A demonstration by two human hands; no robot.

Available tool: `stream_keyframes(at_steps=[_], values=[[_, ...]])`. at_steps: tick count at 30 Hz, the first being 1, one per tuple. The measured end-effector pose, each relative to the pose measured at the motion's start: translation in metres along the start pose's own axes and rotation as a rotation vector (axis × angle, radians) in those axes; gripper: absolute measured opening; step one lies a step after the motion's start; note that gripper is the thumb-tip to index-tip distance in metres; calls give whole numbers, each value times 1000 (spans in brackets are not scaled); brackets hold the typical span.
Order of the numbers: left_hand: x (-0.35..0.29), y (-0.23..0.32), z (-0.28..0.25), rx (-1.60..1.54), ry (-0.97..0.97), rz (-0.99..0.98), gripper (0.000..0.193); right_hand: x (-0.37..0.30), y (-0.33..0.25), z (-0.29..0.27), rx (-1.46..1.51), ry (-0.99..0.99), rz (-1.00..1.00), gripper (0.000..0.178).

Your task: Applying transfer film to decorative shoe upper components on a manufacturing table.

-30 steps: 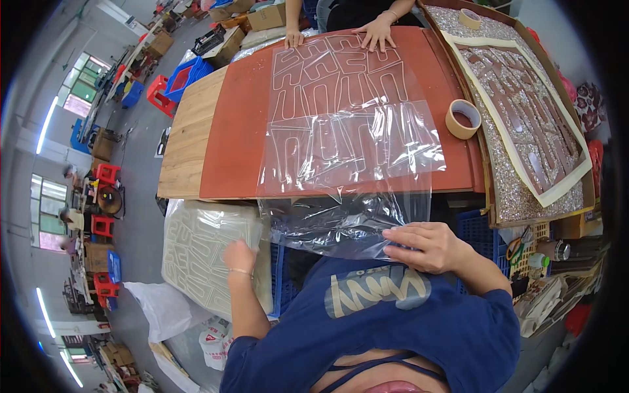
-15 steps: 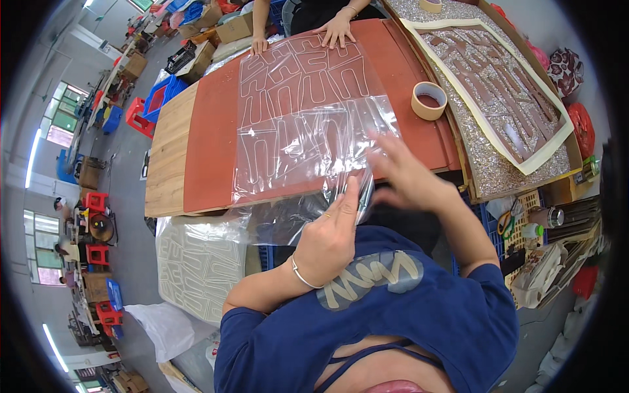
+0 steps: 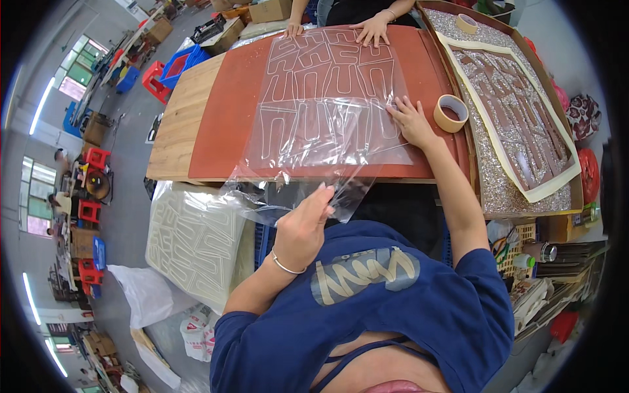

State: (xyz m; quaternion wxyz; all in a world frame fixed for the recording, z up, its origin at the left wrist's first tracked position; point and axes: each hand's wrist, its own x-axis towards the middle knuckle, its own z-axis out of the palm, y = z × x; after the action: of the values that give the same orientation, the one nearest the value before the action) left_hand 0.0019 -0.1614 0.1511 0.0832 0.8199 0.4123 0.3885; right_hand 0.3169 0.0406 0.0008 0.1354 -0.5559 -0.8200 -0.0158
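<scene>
A clear plastic film (image 3: 288,190) lies over a transparent sheet with outlined cut shapes (image 3: 314,78) on the red board (image 3: 226,105). My left hand (image 3: 304,219) is closed on the near end of this film, which hangs loose and creased past the board's front edge. The fingertips are partly hidden. With fingers spread, my right hand (image 3: 411,123) rests on the right edge of the sheet. Across the board, a co-worker's two hands (image 3: 373,29) press down the sheet's far edge.
A tape roll (image 3: 451,113) sits right of my right hand. Further right, a glittery tray (image 3: 485,150) holds a pale-framed panel (image 3: 517,111). Patterned sheets (image 3: 193,242) are stacked lower left. A wooden board (image 3: 183,118) adjoins the red one. Blue crates (image 3: 187,62) stand beyond.
My right hand has left the film near my left hand and moved up onto the sheet's right edge. My left hand has shifted slightly left and down, still with the film.
</scene>
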Motion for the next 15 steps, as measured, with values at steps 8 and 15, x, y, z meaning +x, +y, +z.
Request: stream_keyframes(at_steps=[8,15], values=[[-52,-21,-87,132,-202,-50,30,-60,-83,-10,-15,110,6,44],[-93,-14,-152,414,23,39,38,-102,-162,-52,-12,287,-48,48]])
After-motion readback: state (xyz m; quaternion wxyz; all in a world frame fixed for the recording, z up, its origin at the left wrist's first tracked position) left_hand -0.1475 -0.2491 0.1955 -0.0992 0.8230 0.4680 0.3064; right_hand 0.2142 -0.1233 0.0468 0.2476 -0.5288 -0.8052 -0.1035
